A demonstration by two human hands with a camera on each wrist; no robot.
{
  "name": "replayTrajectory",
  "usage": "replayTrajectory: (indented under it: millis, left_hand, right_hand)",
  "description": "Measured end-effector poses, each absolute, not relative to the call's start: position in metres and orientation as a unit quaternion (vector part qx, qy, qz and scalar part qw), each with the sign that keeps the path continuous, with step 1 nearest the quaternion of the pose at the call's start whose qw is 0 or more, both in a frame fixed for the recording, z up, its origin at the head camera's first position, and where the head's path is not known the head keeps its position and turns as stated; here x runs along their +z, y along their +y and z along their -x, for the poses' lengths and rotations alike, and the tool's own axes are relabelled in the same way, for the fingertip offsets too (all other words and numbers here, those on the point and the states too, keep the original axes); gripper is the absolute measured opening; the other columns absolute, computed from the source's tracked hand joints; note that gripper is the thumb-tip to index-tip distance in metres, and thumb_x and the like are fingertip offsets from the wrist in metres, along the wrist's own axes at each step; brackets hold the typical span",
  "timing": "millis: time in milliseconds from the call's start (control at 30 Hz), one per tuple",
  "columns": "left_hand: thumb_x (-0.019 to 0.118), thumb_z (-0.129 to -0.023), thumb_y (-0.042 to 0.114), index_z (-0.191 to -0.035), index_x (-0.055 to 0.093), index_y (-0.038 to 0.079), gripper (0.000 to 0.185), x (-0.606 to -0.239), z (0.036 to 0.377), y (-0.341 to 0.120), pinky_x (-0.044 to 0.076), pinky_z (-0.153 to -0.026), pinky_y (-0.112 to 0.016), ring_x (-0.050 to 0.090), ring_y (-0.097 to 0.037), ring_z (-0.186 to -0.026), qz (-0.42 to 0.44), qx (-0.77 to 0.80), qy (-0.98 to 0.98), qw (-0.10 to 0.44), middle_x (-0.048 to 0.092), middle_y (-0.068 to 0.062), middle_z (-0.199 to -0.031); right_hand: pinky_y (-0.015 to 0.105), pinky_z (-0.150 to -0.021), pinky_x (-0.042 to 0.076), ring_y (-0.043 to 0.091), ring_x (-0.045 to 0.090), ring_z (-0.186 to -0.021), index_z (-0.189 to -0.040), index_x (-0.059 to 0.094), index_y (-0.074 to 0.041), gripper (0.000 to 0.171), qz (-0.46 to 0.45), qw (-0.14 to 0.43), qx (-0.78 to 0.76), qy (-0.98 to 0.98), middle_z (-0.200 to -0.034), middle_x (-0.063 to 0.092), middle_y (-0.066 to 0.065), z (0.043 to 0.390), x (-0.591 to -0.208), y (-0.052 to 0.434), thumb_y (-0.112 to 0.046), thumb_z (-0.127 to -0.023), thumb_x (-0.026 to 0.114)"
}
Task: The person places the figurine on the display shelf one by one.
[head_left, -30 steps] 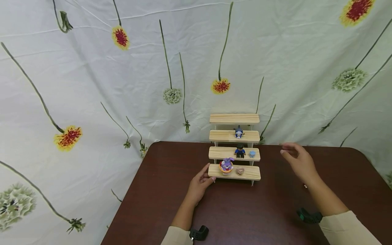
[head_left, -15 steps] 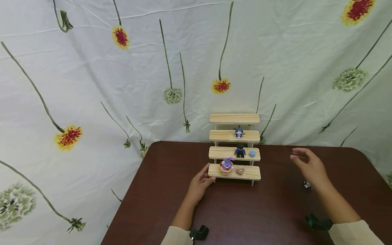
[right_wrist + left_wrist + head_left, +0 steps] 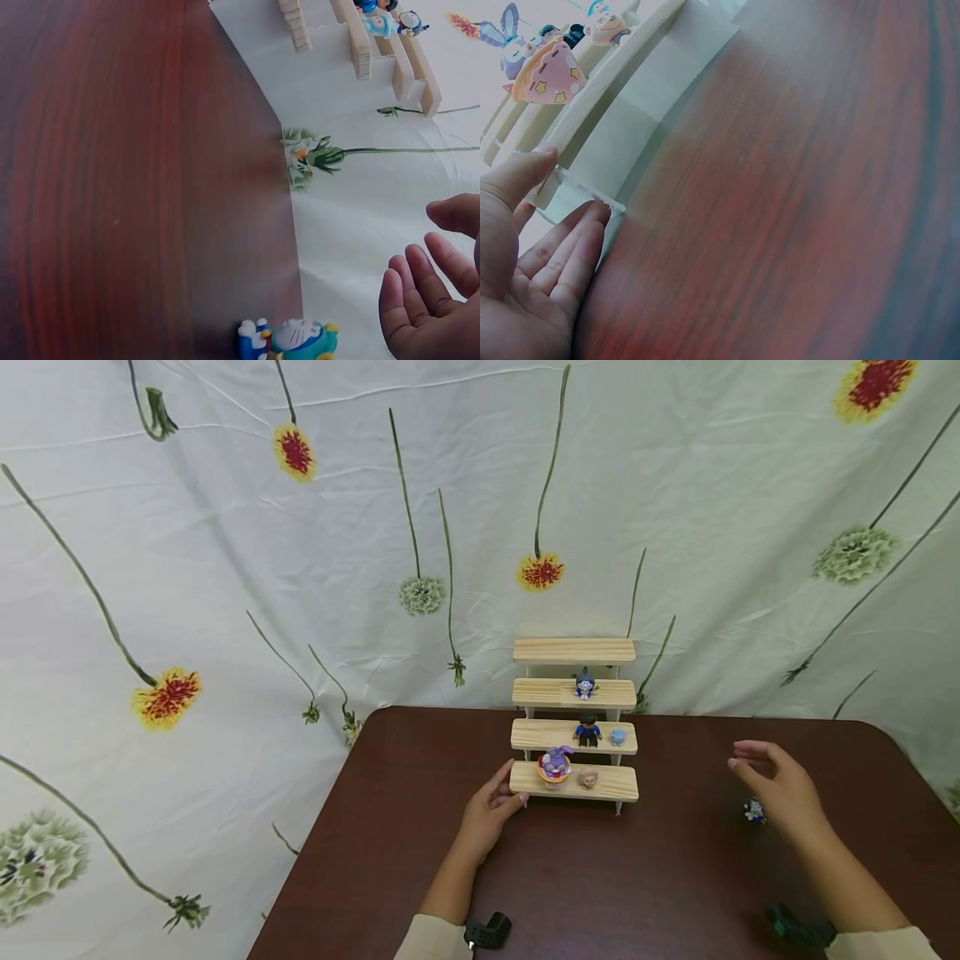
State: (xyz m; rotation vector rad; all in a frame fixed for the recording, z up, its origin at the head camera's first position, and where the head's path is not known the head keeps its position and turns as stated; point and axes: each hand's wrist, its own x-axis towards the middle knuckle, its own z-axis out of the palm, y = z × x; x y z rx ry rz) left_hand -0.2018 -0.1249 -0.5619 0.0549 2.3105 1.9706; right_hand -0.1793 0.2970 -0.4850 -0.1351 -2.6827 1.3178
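Observation:
My left hand (image 3: 482,823) grips the left end of the lowest step of a tiered wooden display stand (image 3: 573,652); in the left wrist view the thumb (image 3: 536,172) lies against the step's end and the fingers are beside the clear leg. Off to the right, my right hand (image 3: 783,793) hovers with nothing in it, fingers loosely bent. A small blue and white toy figure (image 3: 753,811) lies on the table just beside and below it, partly hidden by the hand; the right wrist view shows the figure (image 3: 300,339) at the bottom edge.
A purple rabbit figure (image 3: 555,763) and a small beige figure (image 3: 588,779) occupy the lowest step. Above are a dark-haired figure (image 3: 588,731), a light blue one (image 3: 617,737) and a blue one (image 3: 585,685). Behind the dark table (image 3: 420,760) hangs a flowered cloth (image 3: 337,543).
My right hand has moved right and toward me, away from the stand, and more of the blue and white figure shows beside it. My left hand has stayed at the lowest step.

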Motion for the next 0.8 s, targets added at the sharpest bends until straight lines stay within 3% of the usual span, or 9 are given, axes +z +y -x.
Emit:
replayTrajectory:
  millis: [133, 267, 400, 567, 800]
  left_hand:
    - [0.073, -0.094, 0.026, -0.156, 0.041, 0.030, 0.069, -0.563, 0.202, -0.125, 0.053, -0.092, -0.031, 0.069, -0.017, -0.101, -0.019, 0.651, 0.757, 0.053, 0.069, -0.009, -0.120]
    - [0.072, -0.095, 0.025, -0.156, 0.041, 0.026, 0.068, -0.562, 0.202, -0.125, 0.053, -0.091, -0.028, 0.069, -0.014, -0.099, -0.019, 0.646, 0.761, 0.050, 0.069, -0.010, -0.119]
    - [0.072, -0.096, 0.022, -0.157, 0.040, 0.022, 0.068, -0.562, 0.203, -0.125, 0.052, -0.087, -0.024, 0.068, -0.013, -0.096, -0.018, 0.644, 0.763, 0.051, 0.069, -0.013, -0.119]
    - [0.073, -0.095, 0.023, -0.155, 0.042, 0.027, 0.068, -0.564, 0.203, -0.125, 0.052, -0.085, -0.021, 0.069, -0.014, -0.097, -0.018, 0.651, 0.757, 0.050, 0.069, -0.012, -0.119]
    - [0.074, -0.094, 0.028, -0.154, 0.043, 0.031, 0.068, -0.562, 0.201, -0.125, 0.052, -0.085, -0.022, 0.069, -0.013, -0.098, -0.023, 0.649, 0.759, 0.046, 0.068, -0.011, -0.118]
  right_hand:
    - [0.015, -0.071, 0.044, -0.025, 0.042, -0.091, -0.140, 0.054, -0.004, 0.059, 0.045, 0.078, 0.437, -0.895, -0.129, 0.062, 0.015, 0.176, -0.487, 0.301, -0.047, -0.101, 0.058]
    - [0.014, -0.070, 0.044, -0.024, 0.043, -0.090, -0.140, 0.053, -0.002, 0.059, 0.048, 0.081, 0.438, -0.894, -0.124, 0.062, 0.008, 0.173, -0.490, 0.306, -0.046, -0.101, 0.059]
    - [0.013, -0.068, 0.044, -0.025, 0.041, -0.089, -0.140, 0.052, -0.001, 0.059, 0.053, 0.080, 0.434, -0.896, -0.127, 0.060, 0.016, 0.171, -0.492, 0.311, -0.045, -0.102, 0.058]
    - [0.014, -0.066, 0.044, -0.025, 0.037, -0.088, -0.140, 0.053, -0.002, 0.058, 0.063, 0.070, 0.419, -0.903, -0.131, 0.059, 0.023, 0.167, -0.496, 0.315, -0.045, -0.102, 0.057]
    - [0.014, -0.065, 0.045, -0.027, 0.038, -0.084, -0.140, 0.053, -0.001, 0.054, 0.070, 0.064, 0.415, -0.905, -0.122, 0.063, 0.016, 0.162, -0.504, 0.322, -0.039, -0.102, 0.060]
